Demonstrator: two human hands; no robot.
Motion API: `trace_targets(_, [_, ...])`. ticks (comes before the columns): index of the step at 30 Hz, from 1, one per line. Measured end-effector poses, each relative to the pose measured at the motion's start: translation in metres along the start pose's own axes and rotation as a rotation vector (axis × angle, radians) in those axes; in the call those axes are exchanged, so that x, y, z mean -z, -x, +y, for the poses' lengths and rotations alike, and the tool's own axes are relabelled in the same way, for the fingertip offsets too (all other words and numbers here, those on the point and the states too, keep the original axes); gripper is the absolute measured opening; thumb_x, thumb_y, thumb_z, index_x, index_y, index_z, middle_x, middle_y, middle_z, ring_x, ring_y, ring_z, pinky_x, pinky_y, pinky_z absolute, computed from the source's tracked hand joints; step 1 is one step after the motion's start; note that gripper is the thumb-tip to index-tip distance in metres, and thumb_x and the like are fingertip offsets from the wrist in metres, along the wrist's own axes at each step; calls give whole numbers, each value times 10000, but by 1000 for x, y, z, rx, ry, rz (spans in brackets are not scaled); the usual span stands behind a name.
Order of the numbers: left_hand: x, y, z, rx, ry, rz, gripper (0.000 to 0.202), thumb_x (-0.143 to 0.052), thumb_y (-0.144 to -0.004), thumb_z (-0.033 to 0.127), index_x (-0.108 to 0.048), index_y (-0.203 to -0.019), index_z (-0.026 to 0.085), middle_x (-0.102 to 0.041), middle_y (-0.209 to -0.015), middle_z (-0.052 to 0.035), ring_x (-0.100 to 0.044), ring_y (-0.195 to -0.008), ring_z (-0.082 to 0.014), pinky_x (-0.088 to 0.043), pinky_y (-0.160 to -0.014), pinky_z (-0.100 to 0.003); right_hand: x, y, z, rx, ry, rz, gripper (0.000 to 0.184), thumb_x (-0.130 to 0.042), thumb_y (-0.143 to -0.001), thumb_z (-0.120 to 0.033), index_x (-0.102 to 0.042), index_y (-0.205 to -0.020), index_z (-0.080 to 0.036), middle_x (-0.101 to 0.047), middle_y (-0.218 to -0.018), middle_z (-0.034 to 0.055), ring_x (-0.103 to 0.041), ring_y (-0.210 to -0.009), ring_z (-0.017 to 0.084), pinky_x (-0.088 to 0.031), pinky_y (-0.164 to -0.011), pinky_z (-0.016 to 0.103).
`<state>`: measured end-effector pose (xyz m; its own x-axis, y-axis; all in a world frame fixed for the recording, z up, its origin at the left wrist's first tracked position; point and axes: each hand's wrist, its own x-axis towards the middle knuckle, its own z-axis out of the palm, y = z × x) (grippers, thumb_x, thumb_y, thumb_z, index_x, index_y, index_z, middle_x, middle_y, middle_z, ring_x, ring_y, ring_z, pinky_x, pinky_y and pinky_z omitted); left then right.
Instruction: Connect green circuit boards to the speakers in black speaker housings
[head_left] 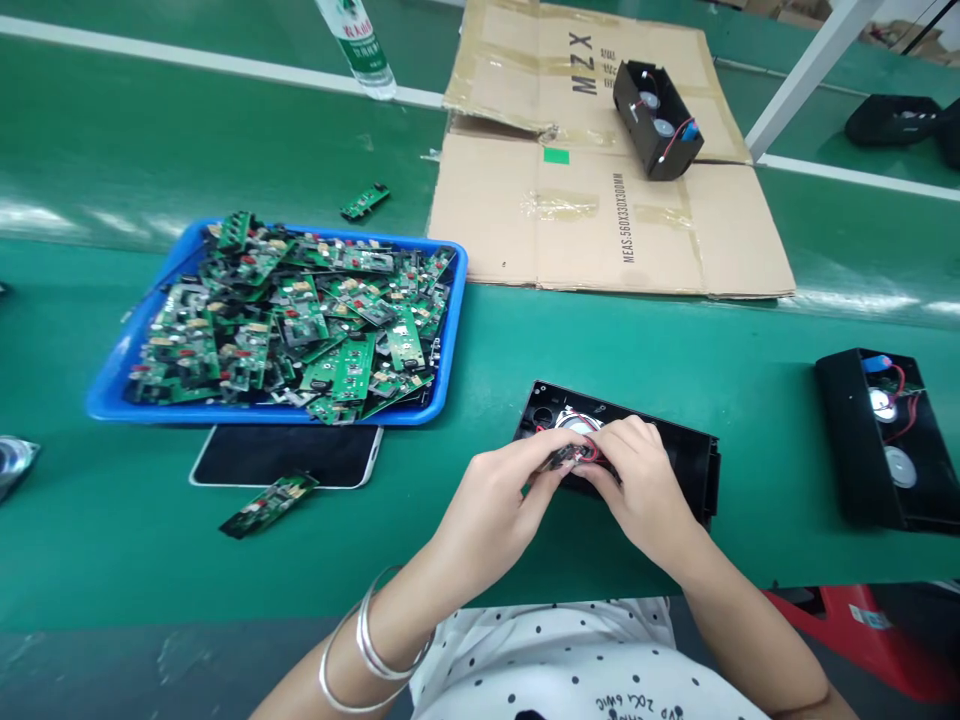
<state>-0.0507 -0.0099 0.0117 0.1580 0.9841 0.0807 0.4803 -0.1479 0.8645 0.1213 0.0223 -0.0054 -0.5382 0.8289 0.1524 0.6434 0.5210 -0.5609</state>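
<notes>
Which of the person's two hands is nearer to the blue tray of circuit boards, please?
Left. The left hand is below and to the right of the blue tray in the view; the right hand is farther right, over the black casing.

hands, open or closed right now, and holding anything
Left hand: closed, pinching a board.
Right hand: at the red wires; whether closed on them cannot be told.
</notes>
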Motion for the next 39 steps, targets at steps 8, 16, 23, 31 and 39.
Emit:
trace_targets(8, [5, 4, 5, 318, 135, 154, 136, -590, -823, 204, -598, -959, 201, -717, -747, 32, -714, -604, -121, -563, -534, -149, -8, -2, 2, -30, 129, -8, 351, -671, -832, -322, -634, -1090, -88, -645, -1115, 148, -612, -968, 279, -536, -803, 420])
trace_targets(16, [4, 0, 11, 375, 75, 179, 159, -591, -811, 232, -604, -969, 209, -720, -727, 33, -713, -582, -125, -533, -495, -144, 7, 9, 10, -186, -89, -146, 305, -628, -864, -327, -652, -1124, -170, -588, -1242, 107, -565, -1118, 273, -498, -945, 435])
trace_targets(23, [6, 0, 9, 393, 49, 162, 159, -595, -816, 255, -602, -968, 211, -699, -668, 40, -719, -585, -138, -502, -446, -132, 10, 14, 17, -304, -265, 8, 192, -494, -929, -278, -662, -953, -188, -670, -990, 64, -626, -888, 193, -523, -777, 319])
trace_targets(31, [-15, -5, 8, 272, -64, 225, 229, -566, -836, 210, -589, -1060, 168, -745, -831, -15, -725, -624, -144, -554, -533, -168, 14, 25, 18, -152, -469, 67, 97, -568, -895, -191, -658, -873, -220, -657, -838, 7, -573, -786, 142, -458, -668, 265])
trace_targets(39, [-23, -8, 9, 349, 79, 94, 329, -570, -838, 227, -583, -1159, 162, -754, -797, -23, -720, -617, -156, -590, -587, -219, 2, 19, 7, -21, -276, 179, 114, -556, -890, -117, -645, -839, -166, -577, -735, 21, -491, -715, 147, -423, -639, 297])
